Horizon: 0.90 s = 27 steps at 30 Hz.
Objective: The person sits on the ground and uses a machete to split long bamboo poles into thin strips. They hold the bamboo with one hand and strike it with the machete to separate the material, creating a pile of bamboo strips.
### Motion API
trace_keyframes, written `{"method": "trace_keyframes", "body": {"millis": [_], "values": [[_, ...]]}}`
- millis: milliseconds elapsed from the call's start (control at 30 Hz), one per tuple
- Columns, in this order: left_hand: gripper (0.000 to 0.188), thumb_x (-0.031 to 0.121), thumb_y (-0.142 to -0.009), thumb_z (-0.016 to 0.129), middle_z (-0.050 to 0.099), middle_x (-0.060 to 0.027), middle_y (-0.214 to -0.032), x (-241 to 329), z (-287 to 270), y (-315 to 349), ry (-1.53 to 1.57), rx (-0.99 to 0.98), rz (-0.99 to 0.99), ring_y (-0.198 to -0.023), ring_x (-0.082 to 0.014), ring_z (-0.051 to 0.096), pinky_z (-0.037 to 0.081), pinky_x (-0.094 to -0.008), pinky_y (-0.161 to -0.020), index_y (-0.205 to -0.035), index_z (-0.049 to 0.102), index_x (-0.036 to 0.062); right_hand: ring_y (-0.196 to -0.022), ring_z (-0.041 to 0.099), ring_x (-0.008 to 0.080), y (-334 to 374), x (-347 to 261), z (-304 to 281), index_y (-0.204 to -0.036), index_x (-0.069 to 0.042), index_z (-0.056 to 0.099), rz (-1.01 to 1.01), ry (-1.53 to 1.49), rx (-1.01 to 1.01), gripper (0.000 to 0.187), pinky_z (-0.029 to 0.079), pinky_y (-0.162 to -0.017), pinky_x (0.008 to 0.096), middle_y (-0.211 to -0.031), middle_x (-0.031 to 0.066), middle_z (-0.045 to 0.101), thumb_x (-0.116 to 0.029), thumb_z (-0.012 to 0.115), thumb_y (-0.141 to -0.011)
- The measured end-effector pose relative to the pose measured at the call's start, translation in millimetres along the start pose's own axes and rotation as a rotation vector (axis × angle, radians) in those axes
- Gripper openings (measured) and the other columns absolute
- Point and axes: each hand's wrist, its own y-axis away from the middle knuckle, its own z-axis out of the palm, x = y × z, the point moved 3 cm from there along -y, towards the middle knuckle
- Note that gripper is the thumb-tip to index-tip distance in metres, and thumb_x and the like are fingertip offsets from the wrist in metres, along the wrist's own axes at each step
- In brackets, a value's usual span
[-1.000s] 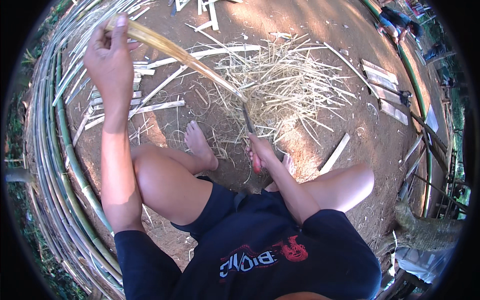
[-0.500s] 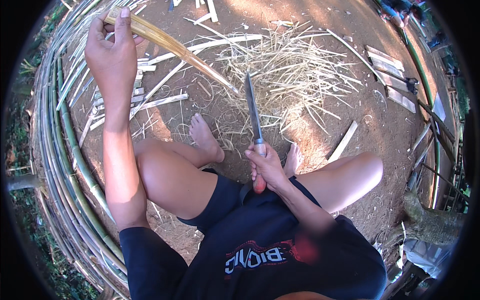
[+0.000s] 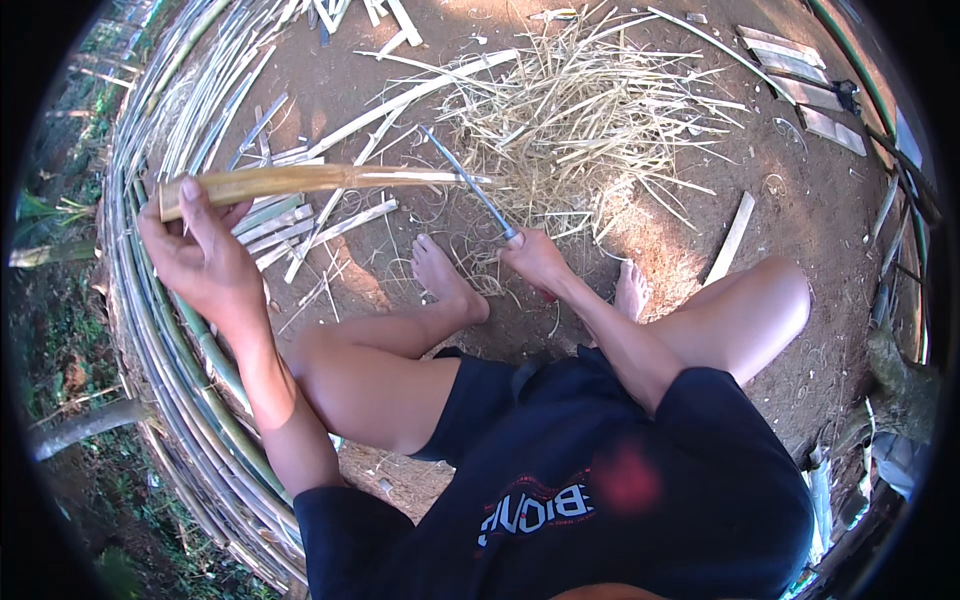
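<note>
My left hand (image 3: 205, 245) grips the near end of a split bamboo strip (image 3: 290, 179), thumb on its face. The strip lies nearly level, its pale, narrow far end reaching right. My right hand (image 3: 537, 258) is wrapped round the handle of a long knife (image 3: 470, 185), which mostly hides in the fist. The blade slants up and left, and crosses the strip close to its pale end. Whether the edge touches the strip I cannot tell. Behind the knife lies a heap of thin bamboo shavings (image 3: 590, 125) on the ground.
Long bamboo poles (image 3: 195, 400) curve along my left side. Split slats (image 3: 285, 230) lie beyond my left foot (image 3: 445, 280). A single slat (image 3: 730, 238) rests near my right knee, and several flat boards (image 3: 805, 85) lie at the far right.
My left hand has come down and turned the strip from a steep slant to nearly level. The knife has tilted left and now crosses the strip. The view has shifted slightly.
</note>
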Motion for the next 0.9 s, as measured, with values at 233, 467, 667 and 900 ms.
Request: {"method": "trace_keyframes", "body": {"millis": [233, 467, 667, 900], "values": [[0.028, 0.021, -0.099, 0.055, 0.059, -0.0158, -0.096, -3, -8, 7, -0.040, 0.014, -0.037, -0.078, -0.0180, 0.066, 0.062, -0.0293, -0.063, -0.108, 0.048, -0.0052, -0.069, 0.064, 0.0351, 3, 14, 14, -0.100, -0.001, 0.063, -0.038, 0.035, 0.027, 0.024, 0.051, -0.067, 0.0424, -0.075, 0.0219, 0.065, -0.020, 0.056, -0.086], [0.031, 0.022, -0.098, 0.055, 0.056, -0.0144, -0.092, -17, -15, 6, -0.124, 0.052, -0.093, -0.078, -0.0196, 0.066, 0.063, -0.0304, -0.063, -0.107, 0.046, -0.0064, -0.071, 0.063, 0.0409, 1, 13, 22, -0.097, 0.000, 0.062, -0.104, 0.086, 0.059, 0.025, 0.051, -0.068, 0.0468, -0.077, 0.0236, 0.064, -0.020, 0.051, -0.086], [0.025, 0.019, -0.099, 0.053, 0.054, -0.0135, -0.096, -24, -16, 2, -0.070, 0.048, -0.039, -0.078, -0.0169, 0.064, 0.063, -0.0303, -0.061, -0.104, 0.047, -0.0052, -0.065, 0.063, 0.0396, -37, 106, -4, -0.094, 0.002, 0.060, 0.127, 0.172, 0.017, 0.023, 0.051, -0.065, 0.0480, -0.072, 0.0225, 0.064, -0.018, 0.054, -0.085], [0.017, 0.013, -0.100, 0.049, 0.066, -0.0180, -0.093, -23, -13, -8, -0.109, 0.009, -0.035, -0.059, -0.0121, 0.060, 0.054, -0.0218, -0.048, -0.106, 0.046, -0.0026, -0.066, 0.065, 0.0368, -24, 102, 3, -0.093, 0.001, 0.060, 0.441, -0.107, -0.074, 0.023, 0.053, -0.064, 0.0462, -0.068, 0.0215, 0.063, -0.020, 0.052, -0.088]]}}
